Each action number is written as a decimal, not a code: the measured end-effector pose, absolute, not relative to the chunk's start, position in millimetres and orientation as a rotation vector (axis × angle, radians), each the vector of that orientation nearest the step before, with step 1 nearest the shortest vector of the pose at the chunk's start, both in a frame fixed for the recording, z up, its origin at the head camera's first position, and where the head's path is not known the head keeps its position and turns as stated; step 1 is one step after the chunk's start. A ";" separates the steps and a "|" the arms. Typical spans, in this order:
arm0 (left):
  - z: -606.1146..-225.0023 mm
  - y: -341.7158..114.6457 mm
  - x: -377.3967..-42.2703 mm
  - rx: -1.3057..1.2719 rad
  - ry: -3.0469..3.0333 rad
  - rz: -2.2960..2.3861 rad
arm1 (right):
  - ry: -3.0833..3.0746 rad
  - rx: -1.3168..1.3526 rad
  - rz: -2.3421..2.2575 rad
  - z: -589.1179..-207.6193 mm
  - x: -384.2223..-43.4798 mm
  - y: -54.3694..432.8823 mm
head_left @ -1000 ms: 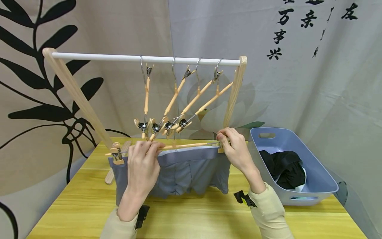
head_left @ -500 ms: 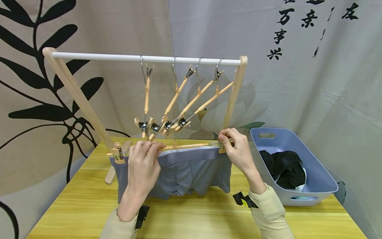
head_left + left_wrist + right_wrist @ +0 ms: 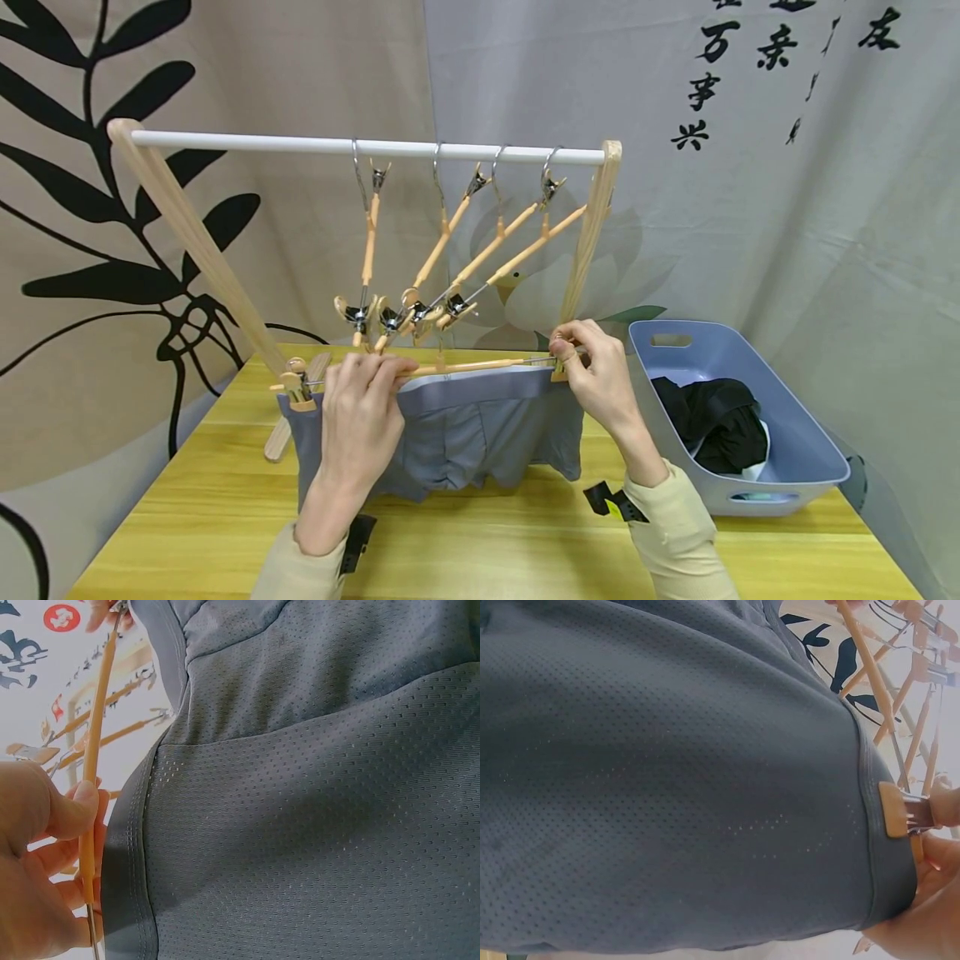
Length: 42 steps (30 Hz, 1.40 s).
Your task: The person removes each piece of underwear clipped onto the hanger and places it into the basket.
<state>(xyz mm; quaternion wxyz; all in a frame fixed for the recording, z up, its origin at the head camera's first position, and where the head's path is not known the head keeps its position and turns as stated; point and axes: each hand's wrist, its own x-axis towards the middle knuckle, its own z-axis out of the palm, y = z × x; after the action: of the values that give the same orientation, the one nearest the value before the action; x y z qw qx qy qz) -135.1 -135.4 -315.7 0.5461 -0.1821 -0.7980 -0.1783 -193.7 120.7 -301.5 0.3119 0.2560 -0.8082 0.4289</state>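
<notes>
Grey-blue mesh boxer briefs (image 3: 465, 437) hang by the waistband from a wooden clip hanger (image 3: 483, 365) held level above the table. My left hand (image 3: 360, 417) grips the hanger's bar left of its middle; in the left wrist view the thumb and fingers (image 3: 84, 806) lie round the bar. At the left end a clip (image 3: 298, 387) bites the waistband. My right hand (image 3: 596, 375) pinches the right-end clip (image 3: 894, 810), whose wooden jaw lies over the waistband in the right wrist view. The hanger's hook is mostly hidden among the hangers behind.
A wooden rack with a white rail (image 3: 285, 143) stands behind, with several clip hangers (image 3: 491, 254) on it. At the right a blue basket (image 3: 806, 433) holds black clothing (image 3: 727, 425). The rack's wooden foot (image 3: 277, 442) lies at the left on the yellow wood-grain table (image 3: 510, 558).
The boxer briefs and hanger have shifted very slightly to the right. Both hands keep their grip, and the hanging hangers swing a little.
</notes>
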 end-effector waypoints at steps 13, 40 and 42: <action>-315.7 -134.3 -133.9 -0.413 -1.926 -0.424 | -2.135 0.646 1.130 -301.3 -194.3 120.2; -317.3 -134.8 -133.6 -0.432 -1.921 -0.431 | -2.103 0.657 1.089 -300.5 -193.2 119.9; -317.4 -135.4 -133.5 -0.433 -1.921 -0.431 | -2.104 0.655 1.090 -300.7 -193.2 119.8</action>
<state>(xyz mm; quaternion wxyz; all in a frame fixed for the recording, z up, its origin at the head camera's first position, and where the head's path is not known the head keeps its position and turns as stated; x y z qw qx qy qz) -133.5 -135.4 -317.4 0.5336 -0.1816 -0.8059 -0.1809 -193.2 119.8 -300.7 0.3349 0.2510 -0.8065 0.4177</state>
